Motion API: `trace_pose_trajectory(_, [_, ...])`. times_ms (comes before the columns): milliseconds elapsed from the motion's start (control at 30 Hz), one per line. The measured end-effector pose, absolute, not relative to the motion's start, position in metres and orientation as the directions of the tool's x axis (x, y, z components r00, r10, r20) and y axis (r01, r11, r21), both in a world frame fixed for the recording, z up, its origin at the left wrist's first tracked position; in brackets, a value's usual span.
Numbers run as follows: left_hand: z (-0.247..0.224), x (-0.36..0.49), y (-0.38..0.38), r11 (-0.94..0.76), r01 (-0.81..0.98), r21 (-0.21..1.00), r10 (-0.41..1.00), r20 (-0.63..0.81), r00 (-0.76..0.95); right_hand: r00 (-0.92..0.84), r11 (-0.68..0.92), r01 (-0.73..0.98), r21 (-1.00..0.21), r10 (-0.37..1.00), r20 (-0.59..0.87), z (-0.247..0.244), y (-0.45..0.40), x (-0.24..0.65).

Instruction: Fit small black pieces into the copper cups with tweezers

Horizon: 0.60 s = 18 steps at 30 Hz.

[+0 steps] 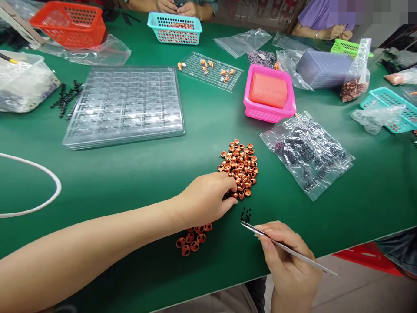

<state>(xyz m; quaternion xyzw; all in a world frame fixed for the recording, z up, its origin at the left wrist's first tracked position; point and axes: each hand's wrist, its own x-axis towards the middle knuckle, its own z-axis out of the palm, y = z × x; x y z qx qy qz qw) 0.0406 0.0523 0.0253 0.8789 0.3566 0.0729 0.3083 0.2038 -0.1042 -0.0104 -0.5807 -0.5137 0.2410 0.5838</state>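
My left hand [208,198] reaches across to a heap of copper-coloured round cups [241,167], its thumb and fingers curled at the heap's lower left edge; what they hold, if anything, is hidden. Metal tweezers [299,255] are pinched in my right hand [289,261], their tips pointing left beside a small cluster of tiny black dots [245,215] below the heap. Under my left wrist lies a group of reddish cups with dark spots [194,245], partly covered by the forearm.
Behind are a clear compartment tray [127,102], a pink basket [269,114] with a red roll and a flat tray with orange pieces [211,71]. A plastic bag of black parts [308,152] lies right. Other people's hands [177,8] show across the green table [140,169].
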Motion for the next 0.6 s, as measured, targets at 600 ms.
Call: trace_pose_trajectory(600, [0.033, 0.039, 0.044, -0.456, 0.597, 0.660, 0.689, -0.162, 0.706, 0.381, 0.007, 0.505, -0.863, 0.895, 0.231, -0.008, -0.100, 0.233])
